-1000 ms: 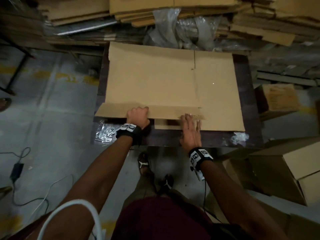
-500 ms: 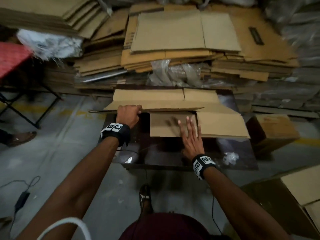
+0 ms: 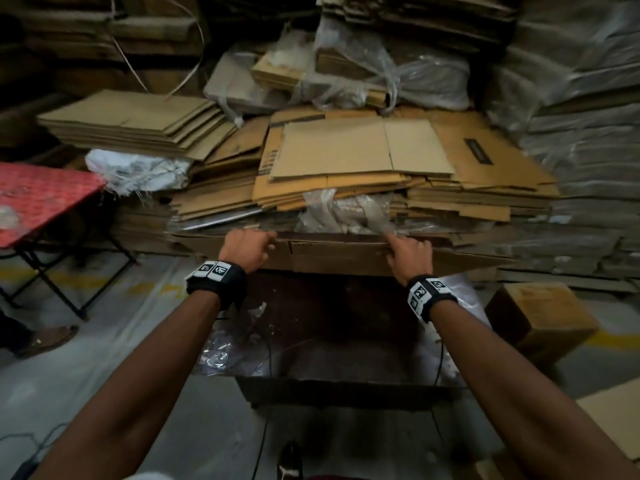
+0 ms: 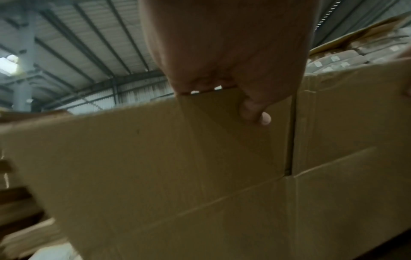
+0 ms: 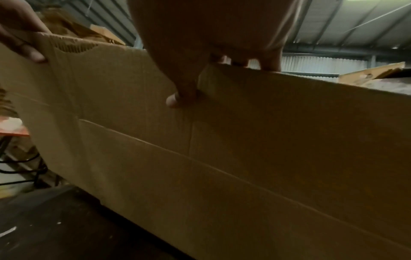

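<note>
A flattened cardboard carton [image 3: 339, 263] is seen at mid-frame in the head view. It is held up on edge above a dark table [image 3: 329, 327]. Its upper edge is gripped in two places. The left hand [image 3: 246, 249] is clamped over it left of centre and the right hand [image 3: 409, 255] right of centre, and the two are kept well apart. Behind the carton, the upper half of the frame is filled by stacks of flat cardboard [image 3: 356, 150] and plastic-wrapped bundles [image 3: 391, 74]. A red table [image 3: 41, 192] is seen at the left edge and a small brown box [image 3: 540, 317] at the right.

How each grip is made is hidden from the head camera and is shown only by the wrist views. In the left wrist view, the left thumb [image 4: 255, 112] is pressed on the near face of the carton, beside a slit between two flaps, while the fingers are hooked over the top edge. In the right wrist view, the right thumb [image 5: 177, 98] is likewise laid on the near face, with the fingers [image 5: 270, 65] over the edge. The other hand is caught in that view's upper left corner. A corrugated roof [image 4: 77, 44] is revealed by the wrist cameras alone.
</note>
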The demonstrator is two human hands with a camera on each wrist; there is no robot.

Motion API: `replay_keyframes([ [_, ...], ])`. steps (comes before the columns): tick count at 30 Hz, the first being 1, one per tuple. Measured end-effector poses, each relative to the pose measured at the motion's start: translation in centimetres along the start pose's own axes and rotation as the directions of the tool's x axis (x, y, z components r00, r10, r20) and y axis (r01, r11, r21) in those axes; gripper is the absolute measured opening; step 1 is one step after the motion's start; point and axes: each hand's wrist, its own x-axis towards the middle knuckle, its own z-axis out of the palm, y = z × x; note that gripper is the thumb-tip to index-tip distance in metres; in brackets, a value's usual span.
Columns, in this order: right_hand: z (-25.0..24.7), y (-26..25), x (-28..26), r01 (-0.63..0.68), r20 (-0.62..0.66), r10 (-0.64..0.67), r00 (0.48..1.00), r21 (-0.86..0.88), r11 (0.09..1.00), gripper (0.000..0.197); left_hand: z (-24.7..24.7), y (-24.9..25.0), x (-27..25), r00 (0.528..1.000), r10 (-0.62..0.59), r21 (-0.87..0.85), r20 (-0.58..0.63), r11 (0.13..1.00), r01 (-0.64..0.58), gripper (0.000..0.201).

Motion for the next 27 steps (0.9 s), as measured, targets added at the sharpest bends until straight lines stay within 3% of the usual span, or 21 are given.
replay_keyframes([
  [5,-2.4,-1.2,0.0,-0.046,-0.112,0.045,0.993,-0.003,0.999,0.029,-1.3,1.0,-0.7,0.998,0.056,0.022,0.032,0.998,-0.057,0.055],
  [9,-4.8,-1.3,0.0,-0.089,-0.204,0.097,0.974,0.046,0.995,0.025,-3.6,1.9,-0.4,0.997,0.067,0.065,-0.042,0.996,-0.064,0.046],
  [14,-9.5,-1.2,2.4,-0.131,-0.283,0.148,0.948,0.075,0.988,0.022,-8.6,1.9,1.6,0.984,-0.019,0.08,-0.176,0.996,0.033,0.033],
  [18,-14.1,-0.2,6.3,-0.067,-0.302,0.107,0.947,0.139,0.988,0.048,-12.9,1.0,4.3,0.967,-0.05,0.072,-0.251,0.995,0.07,0.033],
  [20,-16.7,0.7,8.6,-0.039,-0.261,0.062,0.963,0.093,0.995,0.05,-14.4,0.2,6.0,0.955,-0.047,0.053,-0.293,0.996,0.065,0.034],
  [23,-19.6,1.3,12.0,-0.019,-0.209,0.003,0.978,-0.075,0.997,0.026,-16.0,-0.5,9.1,0.941,-0.026,0.041,-0.337,0.998,0.042,0.034],
  [27,-21.4,0.2,16.2,-0.098,-0.309,0.058,0.949,-0.114,0.989,0.021,-17.6,-2.0,14.0,0.918,-0.034,-0.013,-0.396,0.999,0.031,0.034],
])
